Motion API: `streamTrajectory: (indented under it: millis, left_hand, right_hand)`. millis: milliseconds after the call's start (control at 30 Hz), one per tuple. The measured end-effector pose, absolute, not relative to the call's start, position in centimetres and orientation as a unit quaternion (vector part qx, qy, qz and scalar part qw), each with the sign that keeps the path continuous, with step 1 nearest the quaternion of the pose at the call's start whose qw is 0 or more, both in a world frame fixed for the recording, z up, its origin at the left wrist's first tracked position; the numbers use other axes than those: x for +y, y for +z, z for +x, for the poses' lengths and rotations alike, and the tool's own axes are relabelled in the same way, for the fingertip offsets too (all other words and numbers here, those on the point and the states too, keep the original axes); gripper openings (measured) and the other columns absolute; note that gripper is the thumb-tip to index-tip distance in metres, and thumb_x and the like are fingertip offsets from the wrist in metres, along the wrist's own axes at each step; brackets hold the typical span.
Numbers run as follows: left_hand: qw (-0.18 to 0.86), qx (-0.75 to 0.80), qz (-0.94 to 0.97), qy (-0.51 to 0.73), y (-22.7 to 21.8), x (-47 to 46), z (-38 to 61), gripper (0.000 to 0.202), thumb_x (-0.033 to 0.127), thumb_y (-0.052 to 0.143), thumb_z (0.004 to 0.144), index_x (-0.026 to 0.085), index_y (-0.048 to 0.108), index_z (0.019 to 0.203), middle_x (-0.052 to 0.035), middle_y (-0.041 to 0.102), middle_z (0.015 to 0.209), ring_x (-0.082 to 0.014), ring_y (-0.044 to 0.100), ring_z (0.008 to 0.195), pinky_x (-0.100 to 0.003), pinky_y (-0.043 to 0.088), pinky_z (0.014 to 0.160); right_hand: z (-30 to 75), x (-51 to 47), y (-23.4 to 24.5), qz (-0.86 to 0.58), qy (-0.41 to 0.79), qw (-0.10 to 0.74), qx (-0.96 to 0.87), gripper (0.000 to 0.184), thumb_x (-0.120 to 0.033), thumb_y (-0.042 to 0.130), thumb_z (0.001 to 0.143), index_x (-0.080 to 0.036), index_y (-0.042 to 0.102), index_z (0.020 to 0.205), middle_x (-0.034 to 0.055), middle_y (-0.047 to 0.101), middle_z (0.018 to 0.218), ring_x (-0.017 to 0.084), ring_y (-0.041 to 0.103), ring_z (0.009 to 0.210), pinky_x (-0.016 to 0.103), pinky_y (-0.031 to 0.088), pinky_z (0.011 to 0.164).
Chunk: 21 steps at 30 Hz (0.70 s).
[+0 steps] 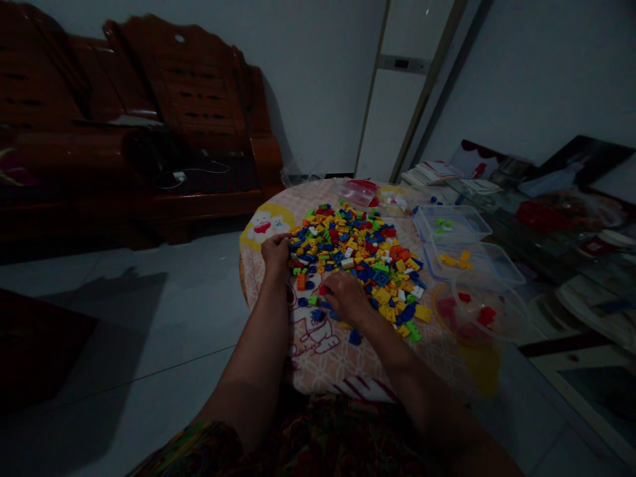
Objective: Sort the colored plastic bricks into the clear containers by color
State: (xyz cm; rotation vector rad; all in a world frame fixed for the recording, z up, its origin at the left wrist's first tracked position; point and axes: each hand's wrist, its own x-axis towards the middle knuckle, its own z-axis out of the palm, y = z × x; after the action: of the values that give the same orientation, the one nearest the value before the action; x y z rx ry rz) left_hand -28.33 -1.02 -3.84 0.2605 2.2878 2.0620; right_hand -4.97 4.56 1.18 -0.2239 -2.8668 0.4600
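now both hands sit at the pile of bricks (358, 255) in the middle of the round table (318, 358). the left hand (275, 253) rests at the pile's left edge, fingers curled together. the right hand (348, 296) lies palm down on its near edge, fingers bent over bricks; whether they clamp one i cannot tell. clear tubs (497, 265) with sorted pieces line the table's right edge

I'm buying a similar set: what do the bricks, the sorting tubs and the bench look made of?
Bricks: likely hard plastic; bright solid colours, moulded blocky shapes.
Tubs: clear plastic; contents show through the walls.
Bench: seemingly dark reddish wood, glossy finish, carved slots.
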Motion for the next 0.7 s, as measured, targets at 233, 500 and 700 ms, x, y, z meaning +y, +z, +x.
streamTrajectory:
  millis: [233,500,700]
  left_hand:
    - [0.02,0.739,0.08,0.669,-3.8,-0.9,-28.2,0.026,0.018,0.058,0.071,0.013,0.077,0.088,-0.0081,0.076,0.091,-0.0206,0.069,0.089,-0.029,0.052,0.081]
    - [0.021,0.742,0.084,0.665,-4.0,-0.9,-28.5,0.027,0.018,0.058,0.07,0.014,0.077,0.088,-0.0075,0.075,0.089,-0.0207,0.068,0.088,-0.029,0.052,0.082]
    - [0.019,0.742,0.085,0.665,-4.0,-0.9,-28.5,0.028,0.018,0.058,0.069,0.014,0.077,0.088,-0.0078,0.075,0.088,-0.0205,0.068,0.086,-0.029,0.052,0.081]
  right_hand:
    - [-1.3,7.4,1.5,-0.212,0.43,0.31,-0.821,0.016,-0.024,0.068,0.077,-0.02,0.075,0.091,0.0053,0.076,0.097,0.022,0.068,0.095,0.036,0.052,0.088]
    - [-0.1,8.6,1.1,-0.248,0.716,0.303,-0.578,0.039,-0.033,0.083,0.059,-0.017,0.07,0.093,0.0017,0.073,0.073,0.018,0.07,0.064,0.027,0.057,0.056]
    - [-0.5,8.1,1.0,-0.262,0.72,0.289,-0.575,0.032,-0.04,0.077,0.066,-0.017,0.069,0.087,-0.001,0.068,0.066,0.012,0.06,0.049,0.02,0.045,0.039]
